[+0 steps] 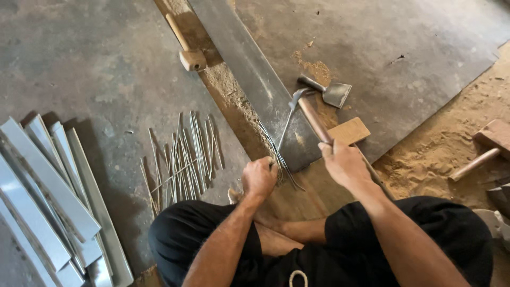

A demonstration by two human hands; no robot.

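Observation:
My left hand [259, 178] is closed around a bunch of thin metal rods [276, 151] whose far ends rest on a long dark steel bar [255, 79]. My right hand [345, 165] grips the wooden handle of a hammer [311, 114]; its metal head hangs over the bar, just beyond the rod tips. I sit cross-legged on the floor in black shorts.
Several loose thin rods [183, 159] lie on the floor left of my knee. Folded sheet-metal strips [53, 202] are stacked at far left. A wooden mallet [186, 48], a flat chisel [332, 93], a small wood block [349, 131] and another mallet [486, 149] on sandy ground lie around.

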